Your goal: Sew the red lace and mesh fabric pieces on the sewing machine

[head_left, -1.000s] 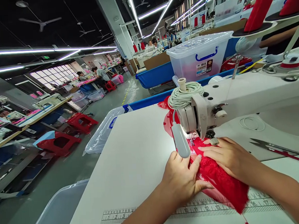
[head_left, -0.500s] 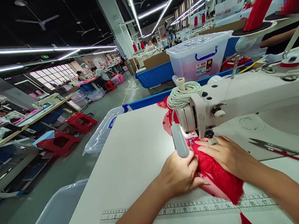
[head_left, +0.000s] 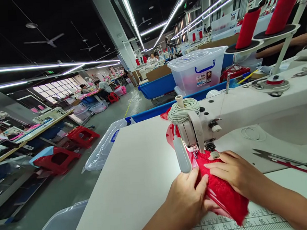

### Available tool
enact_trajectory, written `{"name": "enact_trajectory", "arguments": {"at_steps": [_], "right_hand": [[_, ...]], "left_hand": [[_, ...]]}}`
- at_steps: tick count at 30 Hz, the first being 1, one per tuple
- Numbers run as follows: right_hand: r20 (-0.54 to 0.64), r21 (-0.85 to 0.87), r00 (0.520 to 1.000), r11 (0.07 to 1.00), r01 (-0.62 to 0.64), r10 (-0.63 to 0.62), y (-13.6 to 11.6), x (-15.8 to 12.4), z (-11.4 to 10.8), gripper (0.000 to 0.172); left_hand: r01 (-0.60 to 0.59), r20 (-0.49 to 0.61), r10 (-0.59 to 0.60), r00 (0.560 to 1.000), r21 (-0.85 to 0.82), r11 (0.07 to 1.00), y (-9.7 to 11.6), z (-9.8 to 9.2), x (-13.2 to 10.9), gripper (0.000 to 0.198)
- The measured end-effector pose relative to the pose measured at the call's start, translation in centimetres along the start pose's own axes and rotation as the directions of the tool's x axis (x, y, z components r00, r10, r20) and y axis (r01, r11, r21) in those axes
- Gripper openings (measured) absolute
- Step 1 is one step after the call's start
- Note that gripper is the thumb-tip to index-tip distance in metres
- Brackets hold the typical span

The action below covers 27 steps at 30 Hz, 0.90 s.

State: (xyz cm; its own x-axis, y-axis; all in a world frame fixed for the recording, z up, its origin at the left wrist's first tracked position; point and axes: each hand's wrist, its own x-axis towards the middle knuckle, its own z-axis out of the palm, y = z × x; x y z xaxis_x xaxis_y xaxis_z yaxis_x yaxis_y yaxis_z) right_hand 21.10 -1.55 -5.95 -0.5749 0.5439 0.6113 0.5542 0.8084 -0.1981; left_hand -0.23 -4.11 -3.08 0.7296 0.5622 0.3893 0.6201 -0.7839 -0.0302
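Note:
Red lace fabric [head_left: 226, 197] lies on the white sewing table [head_left: 130, 167], its upper end under the presser foot [head_left: 195, 154] of a white sewing machine [head_left: 245, 106]. My left hand [head_left: 187, 197] pinches the fabric's left edge between thumb and fingers, over a sheer pinkish layer. On the right, the fingers of my right hand [head_left: 236, 174] lie flat across the lace, close to the machine's needle end. A grey lamp [head_left: 182, 154] hangs in front of the needle area and hides part of it. More red sheer fabric [head_left: 170, 134] shows behind the machine head.
Scissors [head_left: 286, 161] with red on the handle lie right of my right hand. A ruler strip [head_left: 216, 226] runs along the near table edge. Coiled pale cord [head_left: 183, 110] sits on the machine head. Red thread cones [head_left: 248, 29] and a clear lidded box [head_left: 197, 69] stand beyond.
The view has tilted up and shifted right. My left thumb has drawn up nearer the index finger at the fabric's edge. My right hand stays flat on the lace.

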Motion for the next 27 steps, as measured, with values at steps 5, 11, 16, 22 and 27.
{"name": "enact_trajectory", "arguments": {"at_steps": [5, 11, 16, 22, 27], "right_hand": [[0.01, -0.023, 1.0, 0.999, -0.027, 0.027, 0.2, -0.4, 0.2, 0.025], [0.021, -0.026, 0.999, 0.999, -0.032, 0.032, 0.3, -0.3, 0.2, 0.025], [0.006, -0.057, 1.0, 0.998, -0.015, 0.015, 0.5, 0.2, 0.3, 0.025], [0.05, -0.078, 0.998, 0.996, -0.041, 0.045, 0.9, 0.5, 0.2, 0.024], [0.029, -0.1, 0.997, 0.993, -0.062, 0.065, 0.8, 0.7, 0.2, 0.027]], "left_hand": [[-0.003, 0.06, 0.001, 0.998, 0.034, 0.999, 0.3, 0.4, -0.7, 0.078], [0.013, 0.035, -0.013, 0.999, 0.004, 1.0, 0.3, 1.1, -0.9, 0.084], [0.014, 0.016, -0.014, 1.0, 0.027, 1.0, 0.1, 1.4, -0.8, 0.085], [0.028, -0.002, -0.028, 1.0, 0.06, 0.998, -0.3, 2.0, -0.6, 0.085], [0.04, -0.005, -0.04, 0.999, 0.119, 0.992, -0.5, 2.0, -0.5, 0.084]]}}
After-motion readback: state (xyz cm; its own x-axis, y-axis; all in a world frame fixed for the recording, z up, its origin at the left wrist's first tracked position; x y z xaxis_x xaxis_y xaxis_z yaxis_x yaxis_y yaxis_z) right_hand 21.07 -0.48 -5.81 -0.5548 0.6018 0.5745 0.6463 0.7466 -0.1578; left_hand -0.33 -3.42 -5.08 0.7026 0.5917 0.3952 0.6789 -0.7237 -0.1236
